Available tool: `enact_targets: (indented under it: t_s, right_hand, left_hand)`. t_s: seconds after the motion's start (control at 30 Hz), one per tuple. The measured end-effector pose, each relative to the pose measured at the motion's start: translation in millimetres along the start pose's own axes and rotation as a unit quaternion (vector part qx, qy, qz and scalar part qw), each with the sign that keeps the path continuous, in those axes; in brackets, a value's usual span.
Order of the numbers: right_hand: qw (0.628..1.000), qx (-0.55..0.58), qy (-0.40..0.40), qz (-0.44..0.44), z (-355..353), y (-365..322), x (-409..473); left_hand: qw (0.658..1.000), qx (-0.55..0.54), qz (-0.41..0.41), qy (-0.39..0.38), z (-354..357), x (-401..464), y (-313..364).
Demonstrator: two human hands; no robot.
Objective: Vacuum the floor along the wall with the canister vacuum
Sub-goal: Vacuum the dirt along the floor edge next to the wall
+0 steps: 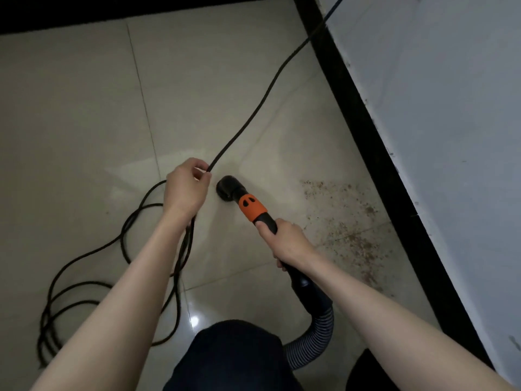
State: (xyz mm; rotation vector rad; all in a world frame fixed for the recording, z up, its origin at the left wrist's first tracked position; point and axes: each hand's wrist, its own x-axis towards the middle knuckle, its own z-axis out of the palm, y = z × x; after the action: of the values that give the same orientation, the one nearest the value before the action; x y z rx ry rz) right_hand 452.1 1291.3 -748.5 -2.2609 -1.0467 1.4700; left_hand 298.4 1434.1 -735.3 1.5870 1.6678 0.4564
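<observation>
Power cord point(253, 107) pinched in left hand point(187, 187), held clear of floor; vacuum handle point(266, 221) gripped by right hand point(290, 241). Nozzle point(227, 187) poised over tile, debris patch point(346, 221) (beside black baseboard point(366, 122)) untouched. Slack best kept lifted while nozzle is swept toward wall.

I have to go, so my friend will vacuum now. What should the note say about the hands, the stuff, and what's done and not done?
Left hand: pinches the black power cord, lifting it off the floor; the rest lies in loops to the left.
Right hand: grips the vacuum wand behind its orange collar; the nozzle sits on the tiles.
Ribbed hose curls back toward the person.
Done: nothing visibly.
Left: brown crumbs are scattered beside the black baseboard, right of the nozzle. Keep the cord clear and sweep there.
</observation>
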Motion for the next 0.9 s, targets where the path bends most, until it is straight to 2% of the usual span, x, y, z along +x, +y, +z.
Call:
enact_targets:
  t_s: [0.1, 0.3, 0.5, 0.67, 0.8, 0.9]
  right_hand:
    - [0.998, -0.05, -0.004, -0.023, 7, 24, -1]
    - [0.999, -0.024, -0.025, -0.017, -1, 69, -30]
    - [0.997, -0.006, -0.07, -0.028, -2, 70, -40]
    - [0.994, -0.021, -0.093, -0.045, 4, 84, -51]
    - [0.997, 0.0, -0.057, -0.043, 1, 93, -53]
    - [0.999, 0.026, -0.004, -0.03, -7, 104, -54]
  left_hand:
    - [1.0, -0.003, 0.007, 0.02, 10, -10, -23]
    - [0.999, 0.027, 0.035, -0.008, 32, -28, -33]
    - [0.995, 0.093, 0.031, 0.017, 43, -37, -38]
    - [0.993, 0.103, 0.024, 0.044, 51, -47, -44]
    - [0.994, 0.081, 0.022, 0.07, 58, -49, -40]
    - [0.998, 0.044, -0.001, 0.044, 63, -52, -39]
